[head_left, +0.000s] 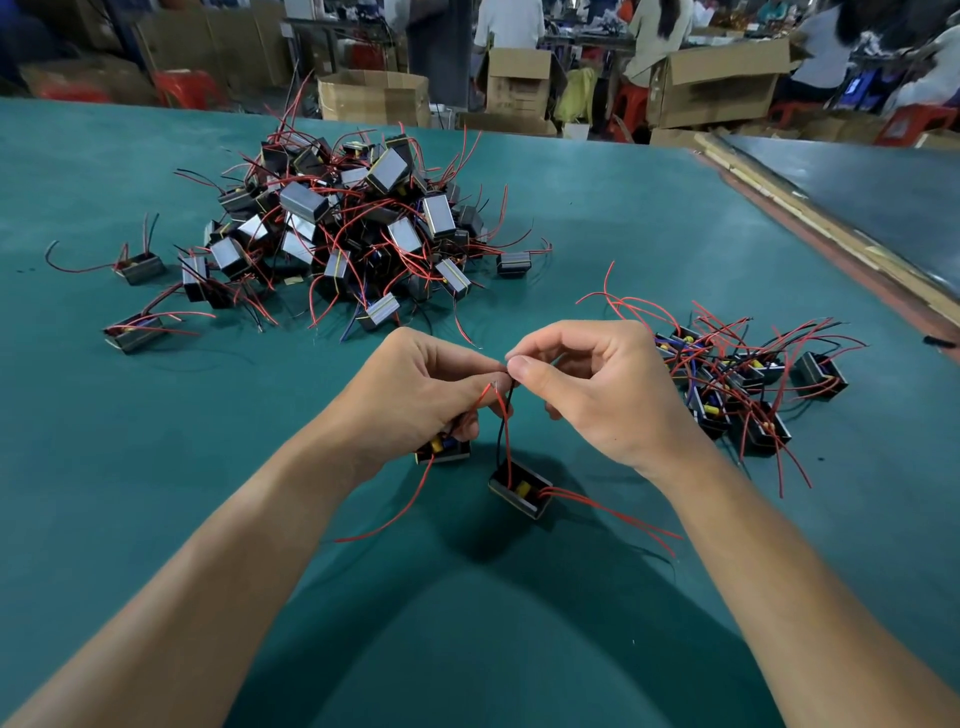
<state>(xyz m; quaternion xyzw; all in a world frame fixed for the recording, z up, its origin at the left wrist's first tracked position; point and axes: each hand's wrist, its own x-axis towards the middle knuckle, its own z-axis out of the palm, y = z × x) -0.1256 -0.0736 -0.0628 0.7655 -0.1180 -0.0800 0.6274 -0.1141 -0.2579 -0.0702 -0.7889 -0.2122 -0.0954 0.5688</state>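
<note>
Both hands meet over the green mat (156, 467), on the near side of the large pile (353, 234) of black wired boxes and a little to its right. The left hand (415, 395) has its lower fingers curled round a small black box (444, 451), whose yellow and blue parts show at the open face, while its thumb and forefinger pinch upward at the wire ends (497, 387). The right hand (602, 400) pinches those same wire ends between thumb and forefinger, its other fingers loosely bent and holding nothing. From the pinch a red and a black wire run down to a second black box (519, 492), tilted, farther still from the pile than the hands; whether it rests on the mat or hangs just above it cannot be told. Two long red leads (613, 512) trail from this box, away from the pile and rightward. Well to the right of the pile and apart from it lies a smaller cluster (737, 384) of the same boxes with tangled red wires. Just left of the pile sit two stray boxes (140, 267) (132, 332), each apart from it. Beyond the pile, past the mat's far edge, stand open cardboard cartons (374, 96) and red stools (182, 85), with people at benches behind.
</note>
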